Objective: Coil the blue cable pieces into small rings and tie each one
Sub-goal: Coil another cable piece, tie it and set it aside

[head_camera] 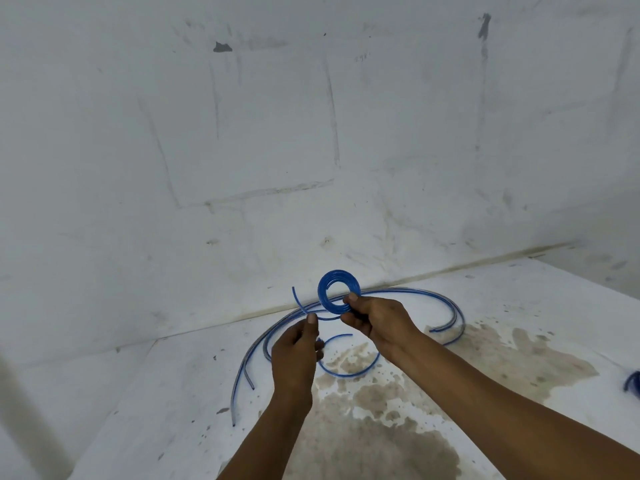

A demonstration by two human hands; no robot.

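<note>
Head view: right hand (375, 325) pinches a small blue coil (337, 291) between thumb and fingers, held upright above the white floor (173, 393). Left hand (298, 355) pinches the coil's loose tail (300, 304). Long blue cable pieces (415, 293) lie beyond; stain (398, 403) near.

No readable text, label, brand, number or sign is shown anywhere. Only dark scuffs and smears are seen on the white wall (311, 133), and brown stains on the white surface (502, 306).
</note>
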